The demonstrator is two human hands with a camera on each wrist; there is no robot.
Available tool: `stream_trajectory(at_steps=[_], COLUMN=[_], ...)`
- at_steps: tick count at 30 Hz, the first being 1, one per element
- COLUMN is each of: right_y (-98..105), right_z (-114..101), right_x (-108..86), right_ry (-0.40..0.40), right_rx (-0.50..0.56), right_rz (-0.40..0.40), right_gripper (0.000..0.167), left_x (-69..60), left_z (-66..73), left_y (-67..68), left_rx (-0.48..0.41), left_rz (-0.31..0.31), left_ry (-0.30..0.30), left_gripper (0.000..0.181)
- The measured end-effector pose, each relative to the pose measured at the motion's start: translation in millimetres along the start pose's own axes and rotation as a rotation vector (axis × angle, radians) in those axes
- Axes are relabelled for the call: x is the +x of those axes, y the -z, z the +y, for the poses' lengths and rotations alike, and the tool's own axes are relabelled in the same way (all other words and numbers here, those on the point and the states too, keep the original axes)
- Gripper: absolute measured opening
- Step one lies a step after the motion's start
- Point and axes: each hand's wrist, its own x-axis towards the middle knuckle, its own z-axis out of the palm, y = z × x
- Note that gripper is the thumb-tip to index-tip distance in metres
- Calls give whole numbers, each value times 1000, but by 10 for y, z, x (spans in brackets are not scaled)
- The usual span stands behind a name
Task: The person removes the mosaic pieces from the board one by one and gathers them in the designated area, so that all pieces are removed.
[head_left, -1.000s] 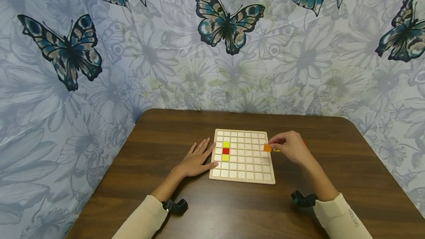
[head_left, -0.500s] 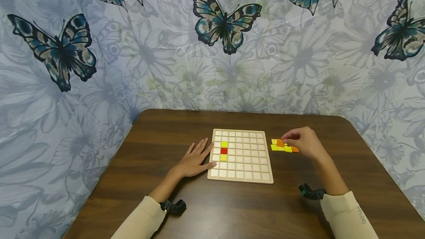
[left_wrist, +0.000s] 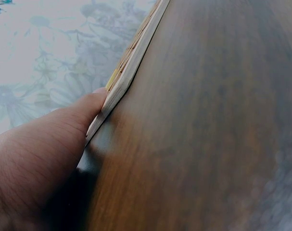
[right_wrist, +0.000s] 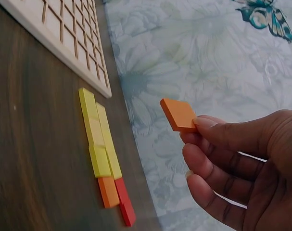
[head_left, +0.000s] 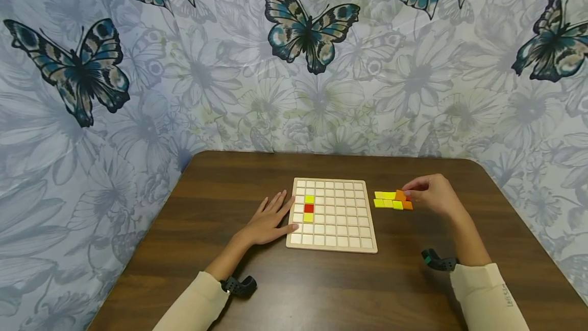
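Between thumb and index finger my right hand (head_left: 436, 195) pinches an orange square tile (right_wrist: 179, 114), held up off the table. Under and beside it lie yellow tiles (head_left: 384, 203), an orange tile (right_wrist: 108, 191) and red tiles (right_wrist: 125, 204), set in two touching rows. My left hand (head_left: 271, 221) lies with fingers spread at the left edge of the pale wooden grid board (head_left: 340, 249), its thumb touching the rim. On the board, a red tile (head_left: 309, 208) sits between two yellow tiles (head_left: 309, 199) in one column.
The brown wooden table (head_left: 321, 290) carries the board and tiles. Behind its far edge hangs a floral cloth with butterflies (head_left: 310, 27). Each wrist wears a black band (head_left: 240, 286).
My right hand has moved right with the orange tile, from the board's right edge to above the tile rows, uncovering more of them. My left hand has stayed at the board.
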Motion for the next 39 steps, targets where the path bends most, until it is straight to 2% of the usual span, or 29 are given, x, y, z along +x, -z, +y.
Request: stream_trajectory(at_steps=[5, 17, 32, 39], right_y=[69, 176, 113, 67], right_z=[121, 422, 645, 682], right_x=[-12, -39, 44, 52], right_ry=[-36, -103, -180, -207], right_rx=[23, 0, -15, -16], right_rz=[5, 24, -10, -26], right_gripper=[20, 21, 19, 19], left_x=[4, -14, -28, -17], left_z=[11, 25, 26, 18], left_y=[-11, -13, 23, 8], left_rx=[7, 8, 7, 5], left_rz=[-16, -17, -17, -13], left_ry=[9, 12, 17, 21], left_gripper=[84, 84, 86, 86])
